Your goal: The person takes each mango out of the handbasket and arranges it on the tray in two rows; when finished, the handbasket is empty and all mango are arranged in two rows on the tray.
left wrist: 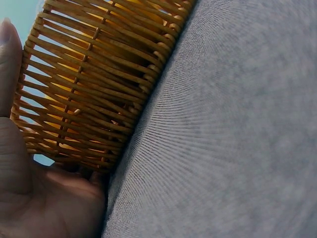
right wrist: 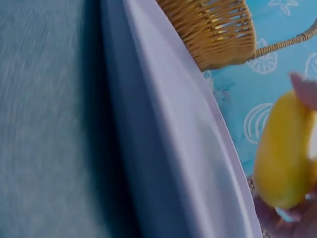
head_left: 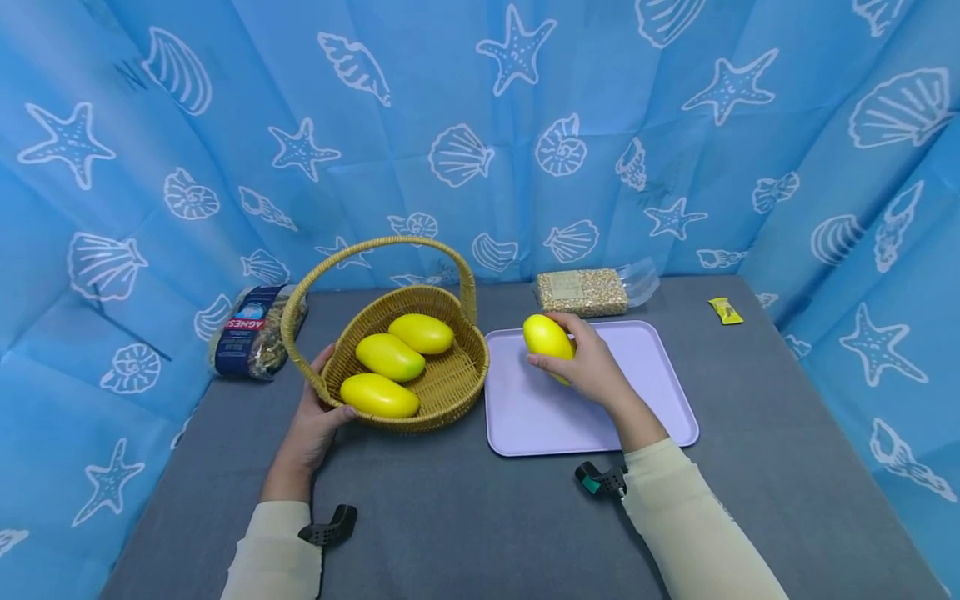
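My right hand (head_left: 590, 363) grips a yellow mango (head_left: 547, 337) above the lilac tray (head_left: 517, 429). The right wrist view shows that mango (right wrist: 283, 153) off the surface, with fingers partly cut off by the frame edge. At the left, my left hand (head_left: 317, 425) holds the side of a wicker basket (head_left: 442, 414), thumb along its near rim. The left wrist view shows the thumb and palm against the woven wall (left wrist: 94, 84); the other fingers are mostly hidden. Inside the basket lie three mangoes (head_left: 390, 357), grouped toward its left side. The basket's tall handle (head_left: 390, 242) arches over them.
Left of the basket lies a dark-labelled AGNESI bag (head_left: 247, 333). A clear pack of pale grains (head_left: 583, 292) lies behind the tray, and a small yellow packet (head_left: 725, 311) sits at the far right. Blue shell-patterned curtain (head_left: 517, 150) borders the grey table (head_left: 465, 533).
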Tool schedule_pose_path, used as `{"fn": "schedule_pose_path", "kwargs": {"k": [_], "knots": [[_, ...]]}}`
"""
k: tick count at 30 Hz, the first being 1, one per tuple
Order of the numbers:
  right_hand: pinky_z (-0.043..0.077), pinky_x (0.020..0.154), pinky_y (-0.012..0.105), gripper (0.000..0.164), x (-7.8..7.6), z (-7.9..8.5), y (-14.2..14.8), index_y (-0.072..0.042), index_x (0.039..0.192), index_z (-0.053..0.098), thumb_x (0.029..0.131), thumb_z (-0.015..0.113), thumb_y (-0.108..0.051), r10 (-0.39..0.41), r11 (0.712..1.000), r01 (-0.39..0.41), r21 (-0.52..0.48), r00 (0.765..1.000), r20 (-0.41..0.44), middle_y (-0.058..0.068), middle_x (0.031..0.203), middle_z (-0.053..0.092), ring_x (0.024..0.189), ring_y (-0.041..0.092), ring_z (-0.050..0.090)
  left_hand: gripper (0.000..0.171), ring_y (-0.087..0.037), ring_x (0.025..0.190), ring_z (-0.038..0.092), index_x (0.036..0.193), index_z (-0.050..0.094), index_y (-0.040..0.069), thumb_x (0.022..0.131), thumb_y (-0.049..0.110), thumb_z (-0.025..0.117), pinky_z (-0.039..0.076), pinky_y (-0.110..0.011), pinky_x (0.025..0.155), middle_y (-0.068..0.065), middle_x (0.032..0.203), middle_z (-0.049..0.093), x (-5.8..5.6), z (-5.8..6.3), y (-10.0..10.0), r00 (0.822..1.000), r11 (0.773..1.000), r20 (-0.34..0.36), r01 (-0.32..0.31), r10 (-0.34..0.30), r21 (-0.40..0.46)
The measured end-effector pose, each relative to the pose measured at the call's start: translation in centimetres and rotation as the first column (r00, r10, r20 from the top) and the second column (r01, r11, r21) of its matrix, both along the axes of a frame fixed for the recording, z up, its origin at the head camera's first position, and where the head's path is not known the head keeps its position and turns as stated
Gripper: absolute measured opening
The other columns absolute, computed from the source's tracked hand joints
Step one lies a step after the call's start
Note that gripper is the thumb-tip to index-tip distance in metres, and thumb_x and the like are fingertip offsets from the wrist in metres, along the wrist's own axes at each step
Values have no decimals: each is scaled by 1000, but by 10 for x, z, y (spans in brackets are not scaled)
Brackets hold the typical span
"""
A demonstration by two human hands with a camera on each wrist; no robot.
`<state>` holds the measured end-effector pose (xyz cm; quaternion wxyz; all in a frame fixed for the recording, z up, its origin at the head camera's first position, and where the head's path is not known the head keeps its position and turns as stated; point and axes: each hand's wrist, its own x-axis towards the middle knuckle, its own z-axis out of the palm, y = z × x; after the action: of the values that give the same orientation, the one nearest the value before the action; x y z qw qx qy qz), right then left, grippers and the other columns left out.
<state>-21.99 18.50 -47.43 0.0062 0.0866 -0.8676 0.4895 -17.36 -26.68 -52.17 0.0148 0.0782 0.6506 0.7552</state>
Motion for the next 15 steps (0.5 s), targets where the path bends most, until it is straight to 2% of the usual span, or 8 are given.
{"fn": "schedule_pose_path", "kwargs": {"k": [3,7,12,15], "knots": [[46,102,61,81,-3,-4,1,-5,158,51,93,90,-34,-60,992,62,113,998,-24,21,151,55,128,41,54,97,-32,153,31,175,18,25,102,-5,74,42,-26,113,-14,175,21,1,1,0,1000,1000,2,-3,3,7],[46,100,62,80,-4,-7,0,-4,156,52,93,88,-38,-119,962,120,244,993,-20,25,146,56,126,43,56,97,-33,153,31,175,18,25,102,-5,74,42,-27,113,-14,175,21,1,1,0,1000,1000,3,0,0,4],[47,99,61,78,-2,-9,-2,-3,153,55,92,88,-39,-138,935,134,329,990,-13,25,145,58,126,43,56,96,-33,153,30,175,19,27,102,-3,74,41,-27,114,-14,175,21,0,1,0,1000,1000,-2,2,-2,-2],[48,98,60,78,-1,-9,-2,-2,153,56,92,89,-40,-134,929,129,348,991,-9,25,146,58,125,43,57,96,-34,153,30,175,19,26,102,-4,74,42,-27,113,-14,175,21,0,1,1,1000,1000,-2,3,-3,-1]]}}
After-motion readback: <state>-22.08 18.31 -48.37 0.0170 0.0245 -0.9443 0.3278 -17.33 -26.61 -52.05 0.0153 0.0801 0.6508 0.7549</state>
